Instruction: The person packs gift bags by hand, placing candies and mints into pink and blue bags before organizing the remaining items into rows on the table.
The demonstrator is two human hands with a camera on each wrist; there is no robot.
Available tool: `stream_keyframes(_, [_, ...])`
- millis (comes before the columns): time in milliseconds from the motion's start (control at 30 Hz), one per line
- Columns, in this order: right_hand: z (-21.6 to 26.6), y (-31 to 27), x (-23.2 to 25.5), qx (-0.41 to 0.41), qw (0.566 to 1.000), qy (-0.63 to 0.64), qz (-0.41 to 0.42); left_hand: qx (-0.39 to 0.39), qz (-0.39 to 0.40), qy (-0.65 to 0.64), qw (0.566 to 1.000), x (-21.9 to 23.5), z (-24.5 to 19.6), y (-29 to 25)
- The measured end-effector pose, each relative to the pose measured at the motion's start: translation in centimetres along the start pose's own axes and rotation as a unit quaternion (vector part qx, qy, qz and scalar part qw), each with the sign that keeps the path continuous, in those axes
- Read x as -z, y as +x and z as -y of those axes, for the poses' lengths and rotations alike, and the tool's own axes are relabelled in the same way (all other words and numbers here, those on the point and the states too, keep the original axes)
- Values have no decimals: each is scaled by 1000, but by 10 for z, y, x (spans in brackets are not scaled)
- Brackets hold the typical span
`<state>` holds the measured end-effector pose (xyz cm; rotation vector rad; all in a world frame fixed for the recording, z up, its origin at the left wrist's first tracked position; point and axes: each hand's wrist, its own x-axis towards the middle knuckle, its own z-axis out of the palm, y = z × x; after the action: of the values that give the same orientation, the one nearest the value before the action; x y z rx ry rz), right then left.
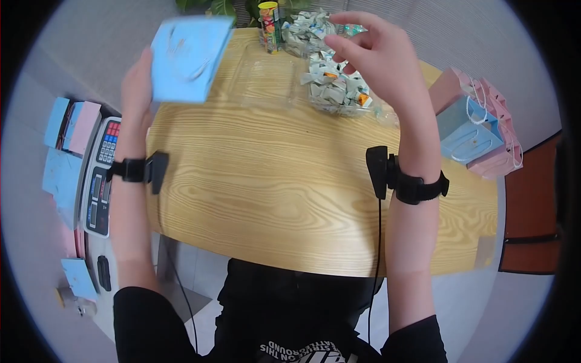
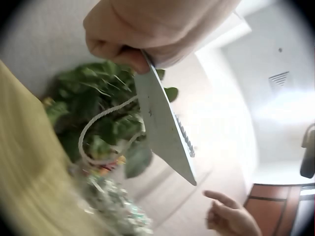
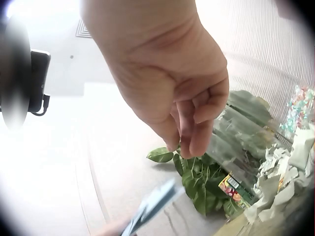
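A flat light-blue paper bag [image 1: 187,60] with white rope handles is held up above the table's back left. My left hand [image 1: 138,91] pinches it by its side edge. In the left wrist view the left hand [image 2: 157,29] grips one end of the bag [image 2: 160,118], seen nearly edge-on, a rope loop hanging beside it. My right hand [image 1: 384,57] is raised over the wrapped pieces, its fingers loosely bent and holding nothing. The right wrist view shows that hand [image 3: 182,98] with fingers hanging down, apart from the blurred bag [image 3: 152,206].
Clear containers of wrapped pieces [image 1: 339,91], an empty clear tray [image 1: 266,78] and a colourful can [image 1: 270,27] stand at the back of the wooden table [image 1: 272,181]. Pink and blue bags [image 1: 472,130] are at right; a scale [image 1: 100,181] and more blue bags [image 1: 60,175] at left.
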<state>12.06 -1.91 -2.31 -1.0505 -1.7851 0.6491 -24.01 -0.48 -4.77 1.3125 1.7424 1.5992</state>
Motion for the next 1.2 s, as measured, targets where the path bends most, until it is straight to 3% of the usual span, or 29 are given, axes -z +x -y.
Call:
stream_keyframes(67, [-4,4,7,7,999,-27,-18,78,-31,124,989,45,61,20])
stream_keyframes(133, [-7,7,13,-35,999,-14,-33,174,2,184,967,66,67,-9])
stream_keyframes(167, [12,3,11,-34,999,-9,-28,177,-4,187,966,76,69,-18])
stream_keyframes(233, [50,-8,13,-127,988,-81,-45,186,65,346,917,95,75,-27])
stream_keyframes(267, [48,-8,14,-128,987,-80,-46,118,61,408,903,102,89,-26])
stream_keyframes(300, [44,-6,15,-99,990,-94,-41,116,66,408,903,113,99,-25])
stream_keyframes(367, [44,-10,25,-80,989,-119,-45,-182,29,501,846,113,105,-31])
stream_keyframes(433, [56,-17,33,-127,990,-56,13,-188,52,377,905,92,84,-50])
stream_keyframes(500, [26,-5,27,-42,975,-210,-49,-227,176,387,876,85,89,-61])
stream_keyframes(533, [26,-9,31,-55,971,-225,-61,-239,192,373,876,76,85,-71])
stream_keyframes(600, [28,-16,40,-10,974,-215,-69,-1,281,532,799,64,76,-88])
stream_keyframes(733, [37,-22,63,4,969,-228,-93,4,331,534,778,76,85,-72])
stream_keyframes(800, [64,-35,83,-100,971,-199,-88,1,346,553,758,73,67,-69])
stream_keyframes(833, [60,-42,90,-99,971,-199,-92,1,358,571,739,73,57,-67])
stream_keyframes(867, [53,-51,98,-49,970,-189,-148,-3,356,571,740,75,51,-61])
stream_keyframes(900, [50,-59,107,3,963,-179,-202,-64,352,573,737,78,48,-52])
stream_keyframes(933, [55,-64,119,-51,960,-183,-206,-124,348,572,732,80,42,-46])
stream_keyframes(967, [58,-70,133,-105,954,-185,-210,-128,345,570,735,74,28,-46])
stream_keyframes(1033, [-6,-73,172,-36,905,-353,-234,-190,284,536,772,49,-14,-56])
stream_keyframes(1067, [-19,-78,184,-35,905,-353,-234,-190,282,536,772,38,-33,-60])
stream_keyframes(1133, [-34,-88,203,-94,871,-430,-219,-224,316,503,772,8,-70,-71])
stream_keyframes(1167, [-36,-93,208,-95,869,-433,-222,-227,317,501,772,-8,-85,-79])
stream_keyframes(1200, [-37,-99,213,-154,872,-430,-175,-243,353,462,777,-25,-99,-89])
